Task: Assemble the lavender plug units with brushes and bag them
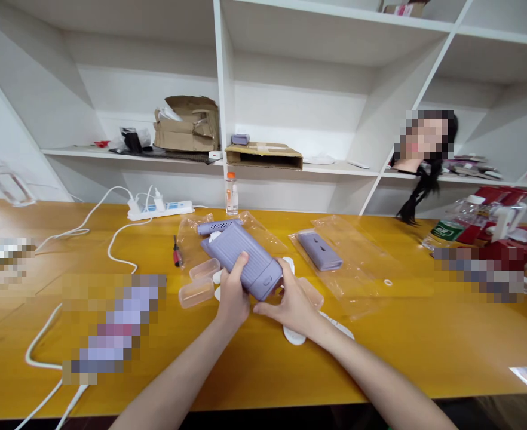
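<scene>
A purple ribbed case [244,257] with rounded corners and an oval button-like mark near its lower end is held tilted above the table. My left hand [235,292] grips its lower left side, thumb lying along the ribbed face. At the lower right end, my right hand [293,298] has its fingers on the side and its thumb below the corner. Behind the case lies a purple piece with holes [218,227] on clear plastic. Translucent small cups [196,292] are on the left, and a white flat piece [294,335] sits partly under my right wrist.
A purple pouch-like piece [321,249] lies on a clear plastic bag [362,280]. A red-and-black screwdriver [177,251] is left of the case. Further back stand an orange-capped bottle [232,194] and a white power strip [167,209]. White cables [34,346] cross the left side.
</scene>
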A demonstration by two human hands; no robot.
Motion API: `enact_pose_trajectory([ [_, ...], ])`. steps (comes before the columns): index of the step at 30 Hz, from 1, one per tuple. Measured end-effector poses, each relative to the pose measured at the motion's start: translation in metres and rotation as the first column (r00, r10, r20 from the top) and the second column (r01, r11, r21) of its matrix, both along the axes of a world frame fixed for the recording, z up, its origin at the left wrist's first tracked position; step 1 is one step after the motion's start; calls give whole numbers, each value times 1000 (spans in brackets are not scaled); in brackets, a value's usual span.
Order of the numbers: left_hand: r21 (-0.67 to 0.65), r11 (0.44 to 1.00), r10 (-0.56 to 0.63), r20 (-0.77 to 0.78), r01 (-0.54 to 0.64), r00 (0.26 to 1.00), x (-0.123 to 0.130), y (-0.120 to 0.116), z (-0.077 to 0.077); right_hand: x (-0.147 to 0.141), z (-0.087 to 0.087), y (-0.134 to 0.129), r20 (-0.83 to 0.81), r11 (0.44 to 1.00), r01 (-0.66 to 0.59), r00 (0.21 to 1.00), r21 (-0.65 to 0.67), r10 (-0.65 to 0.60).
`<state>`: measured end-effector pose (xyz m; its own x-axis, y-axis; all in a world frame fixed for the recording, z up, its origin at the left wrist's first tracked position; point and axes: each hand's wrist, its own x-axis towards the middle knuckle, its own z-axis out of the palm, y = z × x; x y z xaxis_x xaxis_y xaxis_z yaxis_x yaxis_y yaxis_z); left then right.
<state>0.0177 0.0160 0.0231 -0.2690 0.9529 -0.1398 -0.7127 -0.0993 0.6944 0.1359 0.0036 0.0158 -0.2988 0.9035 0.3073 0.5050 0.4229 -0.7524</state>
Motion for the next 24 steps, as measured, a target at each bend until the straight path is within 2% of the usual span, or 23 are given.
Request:
enact_pose_trajectory([
  [6,-16,999,33,-27,-34,999,6,-2,-6,-3,1,-7,87,997,76,993,24,-78],
  [10,84,996,42,-67,-36,997,-3,3,2,3,4,1,136,1000,5,991,12,-6],
  [12,142,986,103,-104,-88,989,-15,9,11,10,7,7,157,1000,-28,987,9,26],
  [14,162,964,231,-129,-210,964,-30,17,17,15,8,12,221,1000,-22,975,13,19],
  [17,183,929,346,-123,-321,930,-53,28,20,15,8,13,430,994,-86,901,60,53],
  [21,150,953,274,-63,-263,960,-69,34,17,-1,0,6,673,967,-247,726,64,140],
  [24,111,976,197,-68,-189,978,-70,34,16,-15,-9,6,739,956,-281,661,79,133],
])
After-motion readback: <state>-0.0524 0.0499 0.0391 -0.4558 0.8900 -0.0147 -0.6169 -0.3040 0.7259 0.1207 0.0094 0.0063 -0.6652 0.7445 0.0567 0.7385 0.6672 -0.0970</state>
